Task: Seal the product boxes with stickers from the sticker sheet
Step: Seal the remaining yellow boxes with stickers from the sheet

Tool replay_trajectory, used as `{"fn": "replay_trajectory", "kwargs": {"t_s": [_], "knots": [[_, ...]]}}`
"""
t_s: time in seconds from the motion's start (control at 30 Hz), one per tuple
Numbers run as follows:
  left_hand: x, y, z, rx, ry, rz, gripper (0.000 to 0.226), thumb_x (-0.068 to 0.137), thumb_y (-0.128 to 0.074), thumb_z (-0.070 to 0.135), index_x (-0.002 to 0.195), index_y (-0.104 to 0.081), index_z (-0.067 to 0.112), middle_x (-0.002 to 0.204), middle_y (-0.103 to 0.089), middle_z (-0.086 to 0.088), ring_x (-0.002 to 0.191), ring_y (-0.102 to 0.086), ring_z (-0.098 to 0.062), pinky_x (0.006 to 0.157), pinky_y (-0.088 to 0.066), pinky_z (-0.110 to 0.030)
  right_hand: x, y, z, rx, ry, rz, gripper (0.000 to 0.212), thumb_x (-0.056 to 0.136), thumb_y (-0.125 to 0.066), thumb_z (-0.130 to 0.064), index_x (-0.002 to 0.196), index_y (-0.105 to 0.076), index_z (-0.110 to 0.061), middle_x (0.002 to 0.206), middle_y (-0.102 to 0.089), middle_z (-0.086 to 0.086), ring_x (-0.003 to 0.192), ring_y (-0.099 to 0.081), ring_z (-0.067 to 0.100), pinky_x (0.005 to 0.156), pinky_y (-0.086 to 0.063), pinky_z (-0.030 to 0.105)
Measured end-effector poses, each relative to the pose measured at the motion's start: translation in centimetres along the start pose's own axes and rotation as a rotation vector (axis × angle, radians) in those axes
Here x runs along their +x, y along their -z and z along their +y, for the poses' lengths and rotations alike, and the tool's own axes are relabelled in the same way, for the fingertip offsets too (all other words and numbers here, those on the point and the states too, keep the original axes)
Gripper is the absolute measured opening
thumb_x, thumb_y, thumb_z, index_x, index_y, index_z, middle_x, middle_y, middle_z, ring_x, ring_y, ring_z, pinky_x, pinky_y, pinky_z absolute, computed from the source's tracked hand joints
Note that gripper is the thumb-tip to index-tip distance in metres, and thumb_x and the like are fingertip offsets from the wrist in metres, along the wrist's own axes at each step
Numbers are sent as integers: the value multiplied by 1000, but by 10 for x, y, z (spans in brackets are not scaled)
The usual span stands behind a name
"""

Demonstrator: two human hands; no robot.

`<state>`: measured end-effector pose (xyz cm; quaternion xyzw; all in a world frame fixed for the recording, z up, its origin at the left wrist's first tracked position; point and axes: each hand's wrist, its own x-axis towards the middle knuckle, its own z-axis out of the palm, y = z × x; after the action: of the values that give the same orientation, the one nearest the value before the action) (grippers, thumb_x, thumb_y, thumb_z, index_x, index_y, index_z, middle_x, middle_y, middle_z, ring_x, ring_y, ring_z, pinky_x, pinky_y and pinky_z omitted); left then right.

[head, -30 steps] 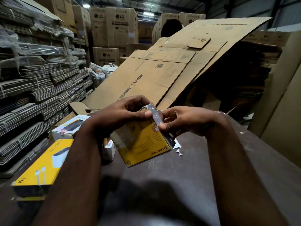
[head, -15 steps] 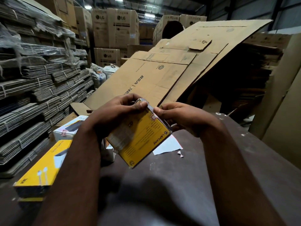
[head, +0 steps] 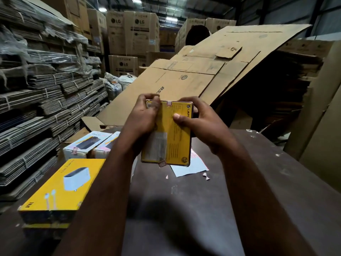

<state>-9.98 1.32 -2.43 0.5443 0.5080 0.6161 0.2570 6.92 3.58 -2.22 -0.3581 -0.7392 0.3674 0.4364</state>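
I hold a yellow product box [head: 177,143] upright above the dark table [head: 203,209], its printed back facing me. My left hand [head: 142,119] grips its upper left edge with fingers curled over the top. My right hand [head: 199,121] grips the right side, thumb pressed on the face. A small pink sticker [head: 169,103] wraps the top edge and another sticker [head: 162,164] sits at the bottom edge. The white sticker sheet [head: 191,166] lies on the table behind the box, partly hidden.
A stack of yellow boxes [head: 62,189] lies at the left front. Two white boxes [head: 86,146] stand behind it. Peeled paper scraps [head: 205,176] lie by the sheet. A large flattened carton [head: 193,76] leans beyond the table; bundled cardboard fills the left.
The box has turned from tilted to upright and risen toward me. My right hand moved from pinching the top edge to gripping the right side. The camera looks slightly lower.
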Motion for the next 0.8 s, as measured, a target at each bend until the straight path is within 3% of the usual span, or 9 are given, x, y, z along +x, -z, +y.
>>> {"fn": "replay_trajectory", "kwargs": {"t_s": [0.07, 0.13, 0.27, 0.37, 0.47, 0.57, 0.67, 0.73, 0.8], "knots": [[-3, -2, 0, -14, -9, -14, 35, 96, -56, 44, 124, -55, 23, 105, -59, 9, 89, -57, 0, 74, -53, -25, 1, 3, 1, 26, 0, 5, 32, 93, -68, -26, 121, -54, -32, 107, -62, -2, 100, -66, 19, 75, -62, 34], [-5, -5, -3, -35, 12, -6, 41, 89, -66, 47, 122, -56, 26, 107, -63, 4, 93, -62, -8, 70, -54, -32, 1, 6, 1, 3, 13, -12, 32, 93, -68, -25, 121, -55, -34, 112, -61, -1, 104, -65, 21, 79, -62, 40], [-8, -11, -5, 23, -44, 63, 45, 84, -72, 49, 119, -54, 29, 108, -61, 4, 94, -63, -12, 65, -55, -33, 1, 5, 0, 32, 27, -20, 36, 92, -68, -17, 123, -57, -30, 117, -60, 1, 109, -63, 21, 87, -60, 49], [-5, -10, -5, -18, -16, -6, 41, 89, -68, 43, 123, -51, 28, 111, -61, 1, 98, -63, -15, 61, -50, -29, 2, 6, 1, 42, -3, -19, 35, 94, -66, -16, 125, -55, -28, 111, -61, 1, 105, -64, 20, 89, -59, 48], [-4, -8, -4, -94, 17, -105, 30, 95, -62, 34, 123, -51, 29, 115, -59, -4, 105, -61, -19, 70, -52, -34, 0, 7, 1, 56, 1, -27, 32, 97, -62, -20, 127, -51, -24, 109, -60, -1, 103, -63, 18, 87, -59, 40], [-2, -6, -4, -217, 12, -158, 21, 100, -55, 23, 119, -56, 32, 122, -61, -7, 110, -60, -24, 88, -54, -43, 1, 4, -2, 63, 23, 61, 34, 95, -62, -37, 125, -50, -24, 110, -60, -1, 102, -63, 16, 81, -58, 35], [-4, -10, 1, -305, -12, -152, 23, 93, -56, 34, 116, -60, 35, 128, -61, -8, 111, -60, -23, 87, -53, -44, 2, -5, -1, 23, 69, 228, 42, 91, -65, -47, 123, -47, -27, 113, -59, -2, 103, -63, 17, 85, -59, 43], [-6, -14, 3, -325, -13, -130, 32, 86, -54, 44, 116, -59, 33, 128, -61, -10, 113, -61, -24, 79, -55, -40, 3, -10, -2, 45, 79, 284, 45, 91, -66, -44, 124, -40, -25, 109, -56, -3, 102, -63, 17, 87, -58, 46], [-4, -15, 3, -358, -17, -79, 39, 85, -55, 47, 118, -58, 28, 126, -63, -12, 114, -62, -26, 84, -55, -41, 2, -11, -4, 102, 77, 255, 43, 95, -64, -35, 124, -33, -25, 109, -53, -2, 103, -62, 17, 88, -58, 43]]}}
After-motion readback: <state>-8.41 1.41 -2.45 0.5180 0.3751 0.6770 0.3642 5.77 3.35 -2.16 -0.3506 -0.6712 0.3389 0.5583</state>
